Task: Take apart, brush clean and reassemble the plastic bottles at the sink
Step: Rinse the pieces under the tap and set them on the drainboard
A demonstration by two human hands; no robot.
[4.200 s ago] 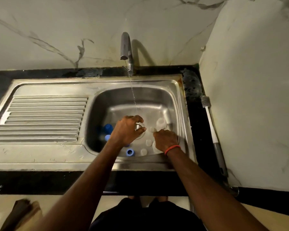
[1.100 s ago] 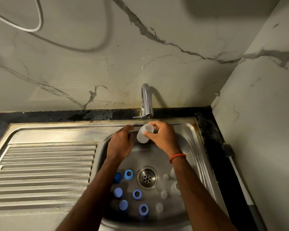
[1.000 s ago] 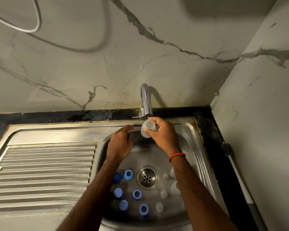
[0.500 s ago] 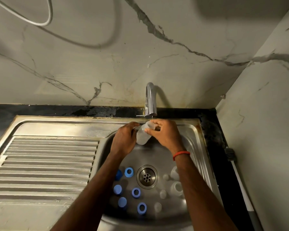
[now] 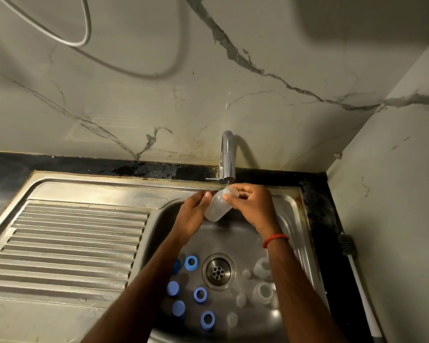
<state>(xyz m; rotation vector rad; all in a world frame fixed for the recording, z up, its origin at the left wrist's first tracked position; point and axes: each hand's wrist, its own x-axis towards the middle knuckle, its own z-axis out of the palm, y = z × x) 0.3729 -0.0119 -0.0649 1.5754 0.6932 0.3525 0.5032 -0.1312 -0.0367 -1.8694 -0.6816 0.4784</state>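
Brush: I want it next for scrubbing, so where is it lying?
In the head view the brush lies on the black counter right of the sink, along the right wall.

1 grey cable point(image 5: 77, 45) loops across the veined marble wall point(image 5: 282, 107) above a black countertop point(image 5: 60, 164).

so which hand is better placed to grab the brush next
Right, probably. The brush lies on the counter right of the sink, on the right hand's side, while the left hand holds the bottle's body and could likely keep it alone.
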